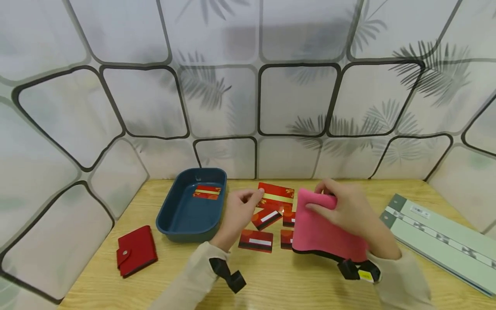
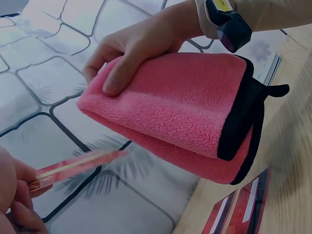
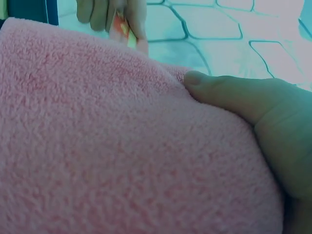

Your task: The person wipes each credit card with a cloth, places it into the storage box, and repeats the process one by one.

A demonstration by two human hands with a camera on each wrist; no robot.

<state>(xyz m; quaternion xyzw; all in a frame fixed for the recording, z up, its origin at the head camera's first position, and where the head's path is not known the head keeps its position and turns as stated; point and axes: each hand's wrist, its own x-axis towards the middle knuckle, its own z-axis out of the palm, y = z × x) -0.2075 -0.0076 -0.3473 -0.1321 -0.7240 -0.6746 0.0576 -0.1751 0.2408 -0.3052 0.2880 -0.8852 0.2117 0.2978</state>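
My left hand (image 1: 239,211) pinches a red and gold card (image 1: 276,196) by its left edge, raised above the table. A folded pink towel (image 1: 325,234) with black trim hangs from my right hand (image 1: 350,211), gripped between thumb and fingers at its top. In the left wrist view the towel (image 2: 165,107) is doubled over, and a black loop sticks out from its trim. Several red cards lie on the wood below, one (image 1: 255,240) in front and another tilted card (image 1: 266,218) behind it. The towel partly covers the cards on the right.
A blue tray (image 1: 162,221) stands left of my left hand, holding one red and gold card (image 1: 207,192). Farther left lies a red wallet (image 1: 137,251) with a snap strap. A pale green binder (image 1: 441,241) rests at the right, and a patterned curtain (image 1: 294,99) closes off the back.
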